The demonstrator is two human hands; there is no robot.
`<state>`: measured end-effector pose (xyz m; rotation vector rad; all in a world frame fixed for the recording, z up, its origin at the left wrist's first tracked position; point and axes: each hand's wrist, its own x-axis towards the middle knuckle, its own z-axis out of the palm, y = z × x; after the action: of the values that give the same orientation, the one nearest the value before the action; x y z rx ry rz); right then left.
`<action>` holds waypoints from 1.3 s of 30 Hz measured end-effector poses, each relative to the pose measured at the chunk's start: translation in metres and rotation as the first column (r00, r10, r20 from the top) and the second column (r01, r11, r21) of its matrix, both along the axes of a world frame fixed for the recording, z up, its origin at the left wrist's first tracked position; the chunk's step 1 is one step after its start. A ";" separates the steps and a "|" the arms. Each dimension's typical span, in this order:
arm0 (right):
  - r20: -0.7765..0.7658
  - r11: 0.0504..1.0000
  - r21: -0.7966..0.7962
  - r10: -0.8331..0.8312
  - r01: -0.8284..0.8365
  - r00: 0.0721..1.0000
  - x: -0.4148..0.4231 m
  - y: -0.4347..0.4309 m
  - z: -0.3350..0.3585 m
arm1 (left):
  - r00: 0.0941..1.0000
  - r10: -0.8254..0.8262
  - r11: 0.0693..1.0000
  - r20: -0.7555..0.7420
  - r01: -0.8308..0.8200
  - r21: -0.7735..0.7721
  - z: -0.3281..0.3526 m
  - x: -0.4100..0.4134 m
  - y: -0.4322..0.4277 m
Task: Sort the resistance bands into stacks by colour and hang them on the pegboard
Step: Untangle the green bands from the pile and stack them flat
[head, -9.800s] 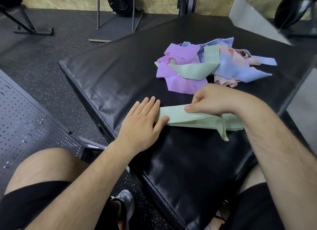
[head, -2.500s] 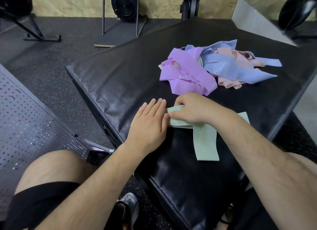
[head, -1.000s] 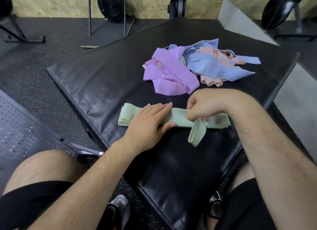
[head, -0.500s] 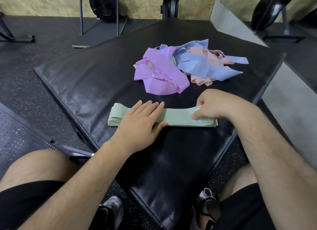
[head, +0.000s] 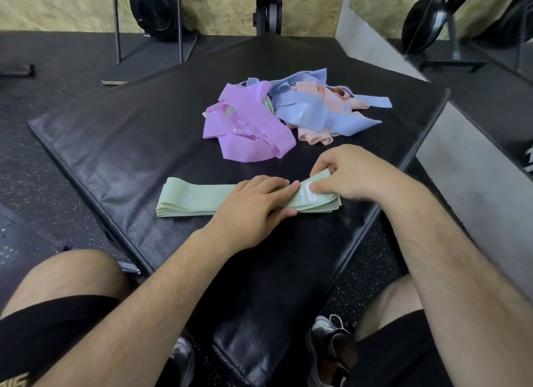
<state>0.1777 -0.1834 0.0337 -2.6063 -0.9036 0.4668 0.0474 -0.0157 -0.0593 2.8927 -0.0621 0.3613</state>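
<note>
Green band stack [head: 202,199] — laid flat toward 6 o'clock on the black mat [head: 115,133], gathered but not hung. Unsorted heap at 12 o'clock: purple bands [head: 245,127], blue bands [head: 311,112] and peach bands [head: 314,133], tangled together; three colours and all hanging judged outstanding. Left hand [head: 253,210] — fingers straight, pressing the stack's middle. Right hand [head: 343,173]: fingers curled, pinching its right end

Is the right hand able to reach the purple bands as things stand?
Probably yes: only bare mat lies between the right hand and the purple bands. It pinches the end of the green stack, so it must let go first.
</note>
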 end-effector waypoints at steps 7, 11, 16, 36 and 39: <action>0.072 0.995 -0.024 0.094 -0.092 0.993 0.009 -0.017 -0.024 | 1.000 -0.006 1.000 -0.015 0.006 0.010 0.007 -0.001 -0.001; 0.142 0.985 0.031 0.163 -0.169 0.976 0.005 -0.023 -0.025 | 1.000 0.019 1.000 -0.002 -0.019 0.012 0.012 -0.003 -0.001; 0.197 0.945 -0.088 0.325 -0.314 0.925 -0.008 -0.009 -0.021 | 0.995 0.071 0.997 -0.066 -0.071 0.006 0.024 -0.008 0.011; 0.148 0.895 0.011 0.439 -0.445 0.886 -0.032 0.044 -0.039 | 0.967 0.171 0.984 -0.189 -0.176 -0.008 0.037 -0.045 0.058; 0.133 0.880 0.018 0.468 -0.475 0.873 -0.039 0.055 -0.043 | 0.963 0.182 0.981 -0.198 -0.191 -0.025 0.038 -0.050 0.064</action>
<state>0.1383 -0.1283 -0.0092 -2.3744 -1.5888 0.3935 -0.0021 0.0486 -0.0214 2.8809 0.2497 0.1069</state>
